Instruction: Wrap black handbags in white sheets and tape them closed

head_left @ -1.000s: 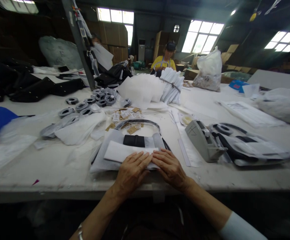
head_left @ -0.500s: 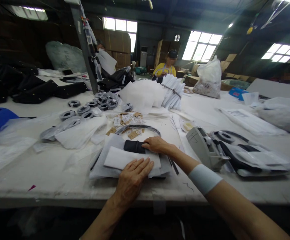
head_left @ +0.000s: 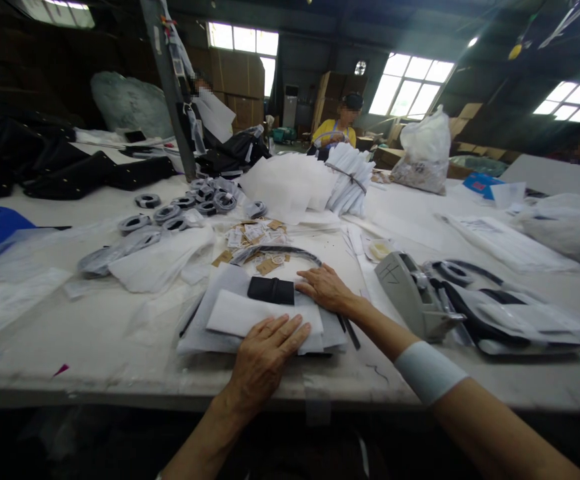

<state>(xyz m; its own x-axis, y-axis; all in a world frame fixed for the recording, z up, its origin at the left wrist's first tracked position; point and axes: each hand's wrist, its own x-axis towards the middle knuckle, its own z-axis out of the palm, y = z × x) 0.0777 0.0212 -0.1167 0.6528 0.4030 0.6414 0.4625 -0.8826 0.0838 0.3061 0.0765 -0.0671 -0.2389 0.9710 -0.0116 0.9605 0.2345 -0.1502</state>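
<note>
A bag (head_left: 290,251) lies flat before me, largely covered by white foam sheets; its wrapped handle arches at the far side. My left hand (head_left: 270,347) rests with fingers stretched out on a folded white foam sheet (head_left: 240,317). Just beyond that fold is a small black piece with a band across it (head_left: 270,291). To its right, my right hand (head_left: 326,288) hovers or rests over the bag's right side, fingers apart and holding nothing. Whether its fingertips touch the foam I cannot tell.
A grey tape dispenser (head_left: 404,293) stands right, beside another wrapped bag (head_left: 520,327). Paper tags (head_left: 257,233) lie behind my bag. Wrapped coils (head_left: 167,212) are back left, and a stack of white foam sheets (head_left: 290,183) lies farther back. A co-worker (head_left: 335,130) is across the table.
My right hand has let go of the small black piece and shifted right, its fingers spreading. My left hand stays on the folded foam. The view has shifted slightly.
</note>
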